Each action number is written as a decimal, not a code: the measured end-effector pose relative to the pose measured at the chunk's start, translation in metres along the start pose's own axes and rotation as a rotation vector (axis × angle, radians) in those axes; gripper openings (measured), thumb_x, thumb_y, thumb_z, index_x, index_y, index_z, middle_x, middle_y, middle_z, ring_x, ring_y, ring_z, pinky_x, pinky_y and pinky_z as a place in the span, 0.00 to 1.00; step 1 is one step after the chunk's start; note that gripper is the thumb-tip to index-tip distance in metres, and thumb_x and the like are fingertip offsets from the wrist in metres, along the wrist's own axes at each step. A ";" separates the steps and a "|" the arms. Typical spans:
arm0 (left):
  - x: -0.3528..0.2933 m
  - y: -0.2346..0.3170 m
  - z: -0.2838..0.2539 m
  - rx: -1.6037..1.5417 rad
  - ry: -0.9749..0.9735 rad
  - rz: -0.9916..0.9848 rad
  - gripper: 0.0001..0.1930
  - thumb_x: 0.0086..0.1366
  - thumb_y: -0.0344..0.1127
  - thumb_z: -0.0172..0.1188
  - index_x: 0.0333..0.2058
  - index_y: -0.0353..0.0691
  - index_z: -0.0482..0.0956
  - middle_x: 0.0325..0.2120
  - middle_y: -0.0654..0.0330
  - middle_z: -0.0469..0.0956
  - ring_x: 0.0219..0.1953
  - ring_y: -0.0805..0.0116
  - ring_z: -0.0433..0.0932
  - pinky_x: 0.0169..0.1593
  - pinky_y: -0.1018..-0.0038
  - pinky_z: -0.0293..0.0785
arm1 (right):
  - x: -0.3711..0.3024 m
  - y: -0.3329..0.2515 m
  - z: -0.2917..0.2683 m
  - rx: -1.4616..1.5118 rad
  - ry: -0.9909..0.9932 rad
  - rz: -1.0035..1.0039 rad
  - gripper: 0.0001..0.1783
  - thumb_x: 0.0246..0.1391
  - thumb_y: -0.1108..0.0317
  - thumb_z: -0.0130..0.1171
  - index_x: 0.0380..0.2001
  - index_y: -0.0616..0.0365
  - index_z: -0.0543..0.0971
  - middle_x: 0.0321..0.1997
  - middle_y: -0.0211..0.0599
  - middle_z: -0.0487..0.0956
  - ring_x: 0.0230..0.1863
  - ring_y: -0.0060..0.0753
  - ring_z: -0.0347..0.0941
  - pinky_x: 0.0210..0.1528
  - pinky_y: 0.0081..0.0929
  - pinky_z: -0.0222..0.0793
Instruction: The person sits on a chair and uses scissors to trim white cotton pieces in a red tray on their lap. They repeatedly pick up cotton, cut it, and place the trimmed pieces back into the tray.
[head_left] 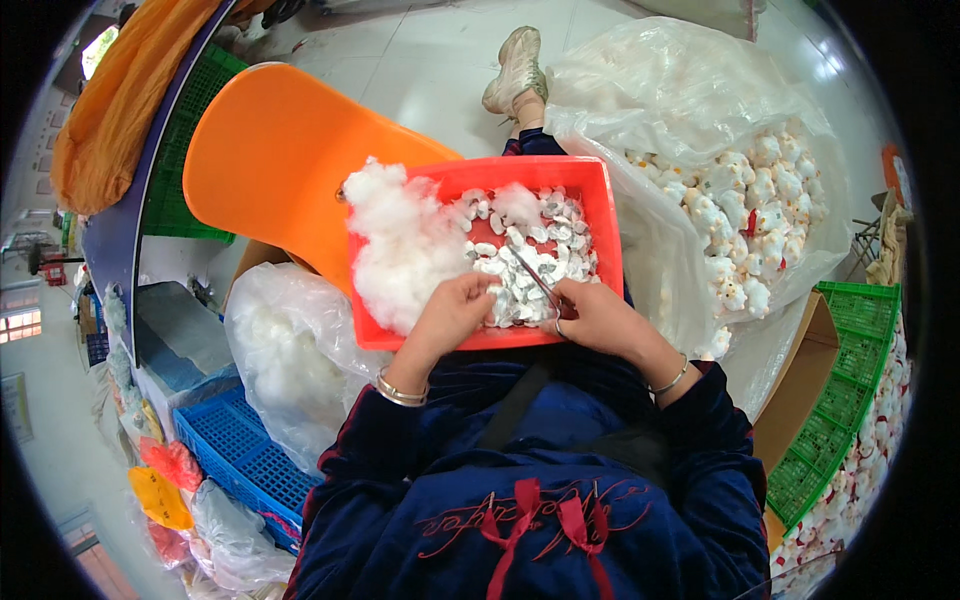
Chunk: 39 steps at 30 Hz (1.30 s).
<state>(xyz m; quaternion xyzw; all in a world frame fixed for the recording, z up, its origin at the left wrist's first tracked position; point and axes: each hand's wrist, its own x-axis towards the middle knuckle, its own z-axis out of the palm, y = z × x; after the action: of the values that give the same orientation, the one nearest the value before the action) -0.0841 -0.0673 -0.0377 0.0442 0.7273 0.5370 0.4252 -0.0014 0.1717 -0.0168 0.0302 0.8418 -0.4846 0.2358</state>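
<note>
A red tray (597, 180) rests on my lap. Fluffy white stuffing (405, 245) fills its left side, and many small white fabric pieces (570, 235) lie loose in the rest. My right hand (600, 318) grips thin, dark metal forceps (532, 270) by the handle end, a ring showing near the fingers. Their tip points away from me, over the small pieces. To the left, above the tray's near part, my left hand (450, 315) is closed in a pinch, fingertips beside the white pieces. What it pinches is too small to make out.
At right, a clear plastic bag (660, 90) holds many white stuffed toys (765, 200). An orange chair (290, 150) stands beyond the tray at left. A bag of stuffing (285, 360) and a blue crate (240, 440) are at my left, a green crate (840, 390) at my right.
</note>
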 end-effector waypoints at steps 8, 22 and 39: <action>-0.038 0.001 0.007 -0.144 -0.005 0.034 0.09 0.69 0.32 0.61 0.45 0.36 0.81 0.24 0.70 0.76 0.24 0.84 0.70 0.27 0.85 0.64 | -0.018 -0.020 -0.016 -0.028 -0.021 -0.028 0.17 0.54 0.62 0.70 0.36 0.63 0.78 0.27 0.38 0.79 0.29 0.32 0.76 0.35 0.30 0.71; -0.038 0.033 0.005 -0.436 0.048 0.292 0.07 0.71 0.29 0.58 0.43 0.34 0.81 0.28 0.65 0.78 0.28 0.80 0.73 0.35 0.83 0.71 | 0.010 -0.043 0.008 0.942 0.108 -0.014 0.14 0.64 0.60 0.62 0.43 0.59 0.77 0.38 0.32 0.81 0.42 0.27 0.82 0.40 0.18 0.71; -0.018 0.027 0.039 -0.601 0.096 0.256 0.10 0.70 0.30 0.60 0.47 0.33 0.79 0.29 0.65 0.78 0.26 0.80 0.73 0.31 0.83 0.70 | 0.007 -0.037 0.016 0.845 0.306 -0.190 0.14 0.56 0.71 0.68 0.43 0.59 0.76 0.39 0.25 0.77 0.40 0.16 0.73 0.43 0.19 0.71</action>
<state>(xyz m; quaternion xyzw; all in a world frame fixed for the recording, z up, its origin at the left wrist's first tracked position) -0.0572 -0.0361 -0.0084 -0.0177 0.5439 0.7781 0.3137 -0.0120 0.1376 0.0027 0.1175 0.5947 -0.7947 0.0304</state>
